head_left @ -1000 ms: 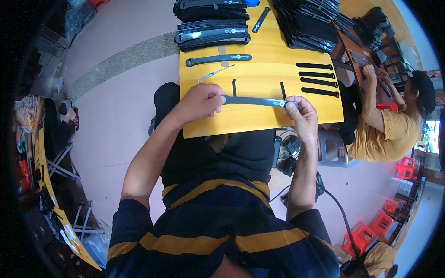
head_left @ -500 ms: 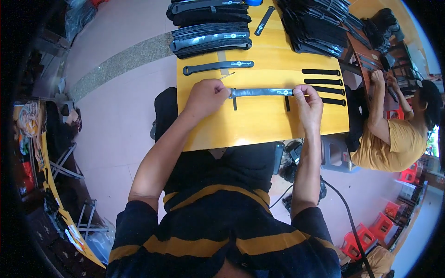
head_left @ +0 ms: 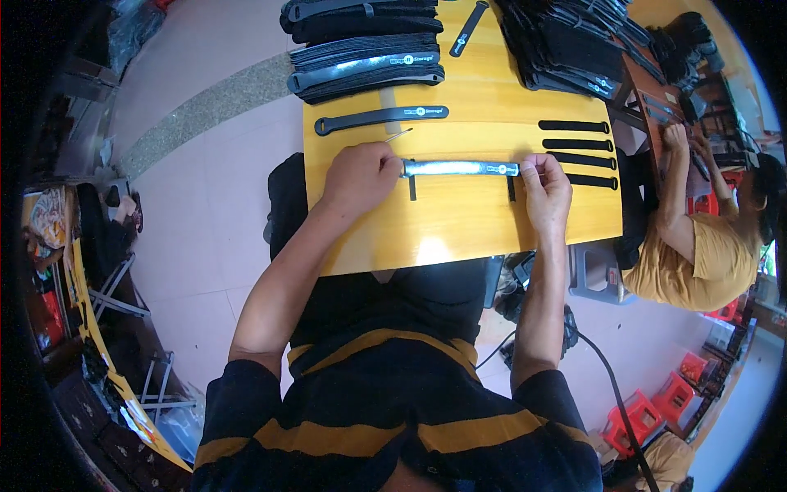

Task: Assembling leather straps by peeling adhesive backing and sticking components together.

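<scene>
A long dark strap (head_left: 459, 168) with a shiny face and a pale print near its right end is stretched level between my two hands. At its left end, my left hand (head_left: 365, 175) is closed with the fingers pinching it. The opposite tip is pinched by the thumb and fingers of my right hand (head_left: 545, 184). Two short black marks (head_left: 413, 189) show on the yellow table below the strap. A loose grey strap with a slotted end (head_left: 381, 120) lies just beyond, with a thin stick-like piece (head_left: 400, 134) near my left knuckles.
Stacked straps (head_left: 365, 66) fill the far left of the table (head_left: 459, 221), with another black pile (head_left: 566, 49) at the far right. One strap (head_left: 469, 29) lies between them. Several small black straps (head_left: 578, 145) form a column at right. A co-worker (head_left: 689, 238) sits at a brown table.
Both hands keep their hold on the strap, which now tilts differently and reflects more light. The view has shifted slightly.
</scene>
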The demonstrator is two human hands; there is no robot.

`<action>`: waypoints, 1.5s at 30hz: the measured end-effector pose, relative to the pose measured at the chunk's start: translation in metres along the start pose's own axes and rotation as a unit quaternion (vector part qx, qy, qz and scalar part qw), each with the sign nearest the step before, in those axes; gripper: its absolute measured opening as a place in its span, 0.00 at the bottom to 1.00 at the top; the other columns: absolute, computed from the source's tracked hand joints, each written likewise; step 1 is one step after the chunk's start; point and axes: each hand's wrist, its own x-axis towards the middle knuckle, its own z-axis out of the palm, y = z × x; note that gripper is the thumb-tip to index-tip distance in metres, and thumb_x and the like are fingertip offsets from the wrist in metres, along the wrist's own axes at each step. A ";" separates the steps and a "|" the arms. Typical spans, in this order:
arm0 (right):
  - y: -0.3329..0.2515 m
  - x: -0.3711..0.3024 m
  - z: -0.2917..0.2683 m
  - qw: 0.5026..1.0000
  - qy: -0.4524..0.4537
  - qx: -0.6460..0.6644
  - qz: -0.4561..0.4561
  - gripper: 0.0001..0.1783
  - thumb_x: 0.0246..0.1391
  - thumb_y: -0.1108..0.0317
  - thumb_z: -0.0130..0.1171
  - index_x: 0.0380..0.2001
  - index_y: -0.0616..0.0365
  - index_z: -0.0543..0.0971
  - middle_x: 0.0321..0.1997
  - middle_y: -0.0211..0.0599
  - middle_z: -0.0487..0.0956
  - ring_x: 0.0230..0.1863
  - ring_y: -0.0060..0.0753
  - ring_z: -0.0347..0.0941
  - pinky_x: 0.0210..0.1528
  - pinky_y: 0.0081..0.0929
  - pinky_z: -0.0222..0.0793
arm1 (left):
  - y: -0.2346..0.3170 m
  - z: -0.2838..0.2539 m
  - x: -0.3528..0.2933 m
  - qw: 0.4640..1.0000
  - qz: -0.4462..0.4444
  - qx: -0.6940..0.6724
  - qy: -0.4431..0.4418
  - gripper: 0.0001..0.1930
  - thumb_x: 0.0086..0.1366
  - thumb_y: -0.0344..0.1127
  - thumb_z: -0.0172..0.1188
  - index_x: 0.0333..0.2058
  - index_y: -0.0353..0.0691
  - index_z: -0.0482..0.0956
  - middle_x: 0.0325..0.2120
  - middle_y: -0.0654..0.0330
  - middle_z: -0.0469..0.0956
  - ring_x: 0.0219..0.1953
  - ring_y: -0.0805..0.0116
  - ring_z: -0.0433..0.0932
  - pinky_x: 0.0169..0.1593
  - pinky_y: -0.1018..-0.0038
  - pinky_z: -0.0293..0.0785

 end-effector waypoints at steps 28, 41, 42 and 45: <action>-0.019 -0.004 0.011 0.980 0.059 -0.173 -0.080 0.08 0.63 0.64 0.65 0.36 0.57 0.84 0.32 0.44 0.82 0.33 0.47 0.81 0.37 0.39 0.76 | 0.014 -0.002 -0.002 1.000 -0.017 0.012 0.010 0.11 0.65 0.41 0.61 0.28 0.40 0.84 0.26 0.50 0.84 0.31 0.46 0.84 0.38 0.55 0.79; -0.023 -0.006 0.016 0.962 0.070 -0.243 -0.103 0.07 0.63 0.64 0.64 0.37 0.56 0.84 0.33 0.43 0.81 0.35 0.48 0.81 0.38 0.42 0.76 | 0.015 0.004 -0.002 0.997 -0.005 0.076 0.031 0.11 0.65 0.40 0.61 0.28 0.40 0.83 0.26 0.49 0.84 0.32 0.46 0.84 0.38 0.53 0.80; -0.023 -0.007 0.016 0.961 0.071 -0.247 -0.103 0.07 0.63 0.64 0.64 0.37 0.56 0.84 0.33 0.43 0.81 0.35 0.48 0.81 0.38 0.42 0.76 | 0.016 0.004 -0.003 0.996 0.000 0.080 0.030 0.11 0.65 0.40 0.61 0.28 0.40 0.83 0.26 0.49 0.84 0.32 0.46 0.84 0.38 0.52 0.80; -0.022 -0.007 0.016 0.957 0.075 -0.256 -0.112 0.07 0.63 0.64 0.64 0.37 0.56 0.83 0.34 0.44 0.81 0.36 0.48 0.81 0.38 0.42 0.76 | 0.018 0.004 -0.003 0.995 0.004 0.091 0.035 0.11 0.66 0.40 0.60 0.27 0.40 0.83 0.25 0.49 0.84 0.32 0.45 0.84 0.39 0.51 0.80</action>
